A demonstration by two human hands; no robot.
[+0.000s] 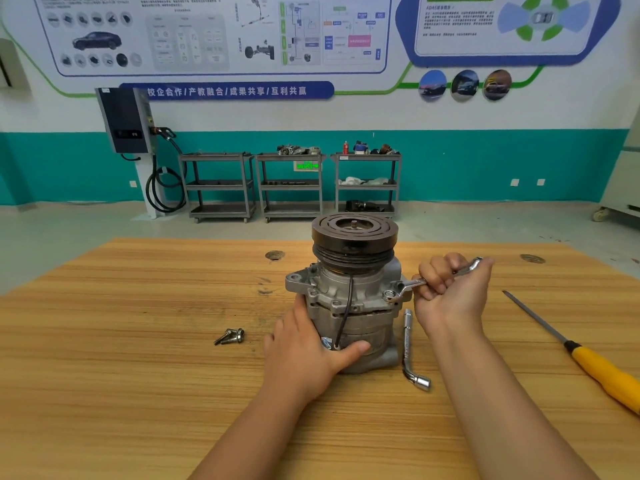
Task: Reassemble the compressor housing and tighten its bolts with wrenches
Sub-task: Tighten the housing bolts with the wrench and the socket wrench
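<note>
A grey metal compressor [349, 299] stands upright on the wooden table [138, 341], its black pulley [355, 237] on top. My left hand [304, 351] wraps around the lower housing from the left, thumb across the front. My right hand [450, 292] grips a silver ring wrench [408, 285]. The wrench's ring end sits on a bolt at the right flange of the housing. A thin black wire [347, 306] runs down the compressor's front.
Loose bolts [230, 336] lie on the table left of the compressor. An L-shaped socket wrench [410, 348] lies just right of its base. A yellow-handled screwdriver [588, 362] lies at the far right. Grey carts [291, 185] stand by the wall.
</note>
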